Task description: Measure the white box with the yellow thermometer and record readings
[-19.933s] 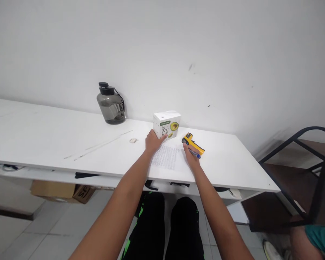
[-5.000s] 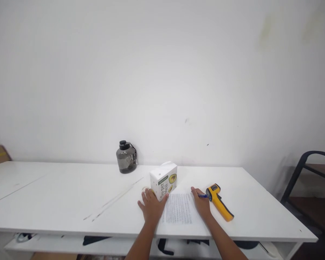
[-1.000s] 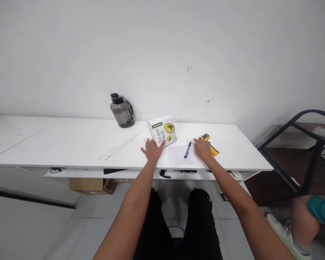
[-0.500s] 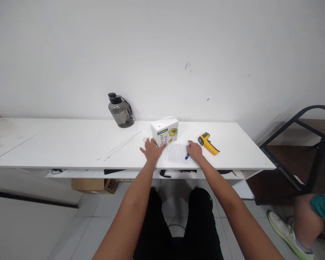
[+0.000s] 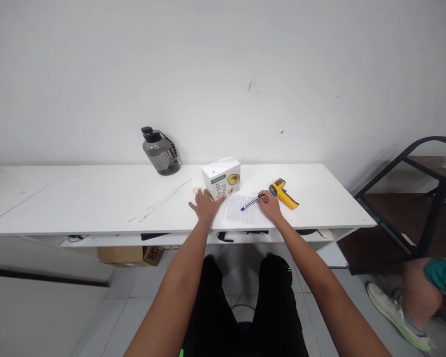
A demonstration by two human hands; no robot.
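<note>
Bottle (image 5: 161, 156): stands on the table (image 5: 89, 198) at 10 o'clock from the written sheet (image 5: 236, 212), 12 being toward the wall (image 5: 208, 74). Left hand (image 5: 205, 206): 9 o'clock, fingers spread, touching the lower near corner of the box (image 5: 225, 179). Box: 11 o'clock, standing. Sheet: flat. Pen (image 5: 250, 203): over the sheet, lower end directed to 8 o'clock. Right hand (image 5: 269, 206): 3 o'clock, pinching the pen. Yellow pistol-shaped instrument (image 5: 285, 196): lying between 2 and 3 o'clock, just beyond the right hand.

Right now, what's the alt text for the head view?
The right hand holds a blue pen over a text-covered sheet; the left hand rests at the base of a white avocado-printed box. A yellow gun-shaped device lies right, a gray bottle stands back left.
</note>
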